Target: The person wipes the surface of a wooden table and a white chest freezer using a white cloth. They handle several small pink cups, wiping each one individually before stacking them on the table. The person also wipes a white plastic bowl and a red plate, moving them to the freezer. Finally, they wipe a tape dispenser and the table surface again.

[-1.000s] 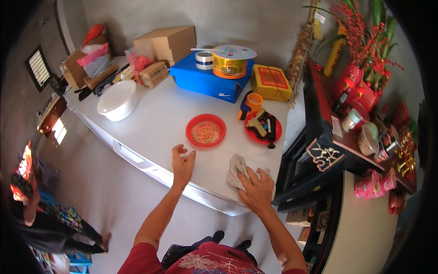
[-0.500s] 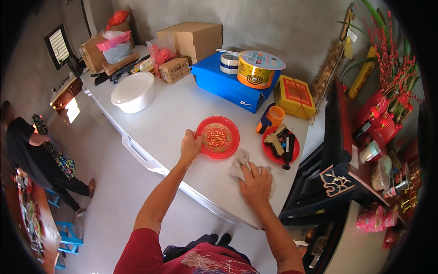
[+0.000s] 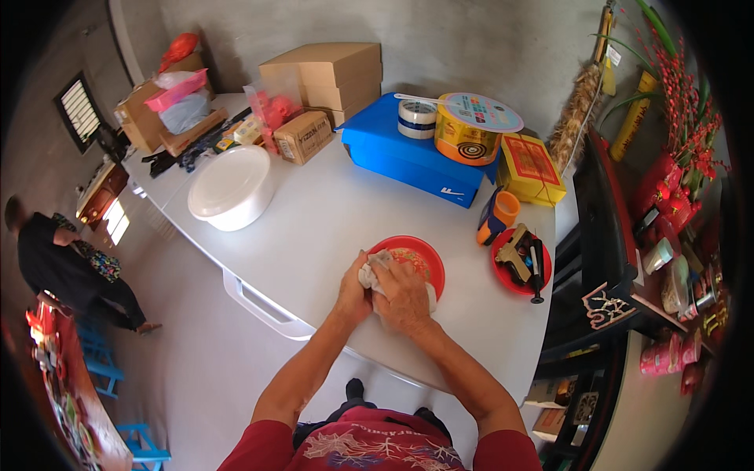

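Observation:
A round red plate (image 3: 431,257) with a patterned middle lies on the pale tabletop in front of me. At its left rim my left hand (image 3: 354,292) is closed, its fingertips partly hidden behind a whitish cloth (image 3: 369,274). My right hand (image 3: 402,298) presses that cloth onto the plate's near left part, with a corner of it showing at the hand's right side. Between them the two hands cover much of the plate. To the right, a smaller red plate (image 3: 500,274) carries a tan toy pistol (image 3: 513,255) and a black, pump-like tube (image 3: 537,267).
An orange-and-blue tape dispenser (image 3: 496,216) stands behind the small plate. Farther back are a blue shoebox (image 3: 408,161) bearing tape and a yellow tub, a yellow box (image 3: 531,169), cardboard boxes (image 3: 322,74) and a lidded white bowl (image 3: 230,188). At left, a person (image 3: 63,259) stands near blue stools.
My right hand has brought the cloth from the tabletop leftward onto the red plate. Both hands are now close together at its left rim. The view has shifted a little.

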{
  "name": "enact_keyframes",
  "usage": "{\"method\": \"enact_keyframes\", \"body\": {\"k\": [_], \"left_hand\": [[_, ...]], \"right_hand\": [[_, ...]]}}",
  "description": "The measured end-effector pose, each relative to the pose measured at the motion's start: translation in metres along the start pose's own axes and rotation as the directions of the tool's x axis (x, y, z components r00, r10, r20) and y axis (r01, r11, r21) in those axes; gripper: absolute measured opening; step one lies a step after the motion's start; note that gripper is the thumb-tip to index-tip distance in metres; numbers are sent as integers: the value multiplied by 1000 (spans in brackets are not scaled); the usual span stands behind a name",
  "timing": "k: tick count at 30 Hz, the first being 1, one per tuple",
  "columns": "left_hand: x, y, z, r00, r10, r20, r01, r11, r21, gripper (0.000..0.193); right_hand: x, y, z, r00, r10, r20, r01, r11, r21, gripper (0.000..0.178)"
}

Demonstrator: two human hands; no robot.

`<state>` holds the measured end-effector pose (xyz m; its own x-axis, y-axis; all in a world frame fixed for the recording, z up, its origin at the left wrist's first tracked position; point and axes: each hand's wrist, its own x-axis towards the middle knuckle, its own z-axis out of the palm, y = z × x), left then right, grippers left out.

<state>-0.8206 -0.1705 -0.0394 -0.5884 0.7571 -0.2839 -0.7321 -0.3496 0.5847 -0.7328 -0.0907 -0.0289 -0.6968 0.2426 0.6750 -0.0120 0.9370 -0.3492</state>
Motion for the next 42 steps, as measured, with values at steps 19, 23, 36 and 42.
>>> {"method": "enact_keyframes", "body": {"k": [19,23,36,42], "left_hand": [[6,-11,-7,978,199,61,-207,964,166,33],[19,-24,-23,984,136,114,-146,986,78,34],[20,-17,-35,979,110,170,-101,993,-63,43],[-3,0,-9,996,1,93,-10,995,104,42]], "right_hand": [[-17,-44,-37,800,404,443,-300,909,-289,30],[-12,-27,-56,841,399,366,-495,839,225,28],[8,-9,27,928,281,243,-279,959,-46,55],[0,-20,-30,791,214,573,-303,951,63,40]]}}
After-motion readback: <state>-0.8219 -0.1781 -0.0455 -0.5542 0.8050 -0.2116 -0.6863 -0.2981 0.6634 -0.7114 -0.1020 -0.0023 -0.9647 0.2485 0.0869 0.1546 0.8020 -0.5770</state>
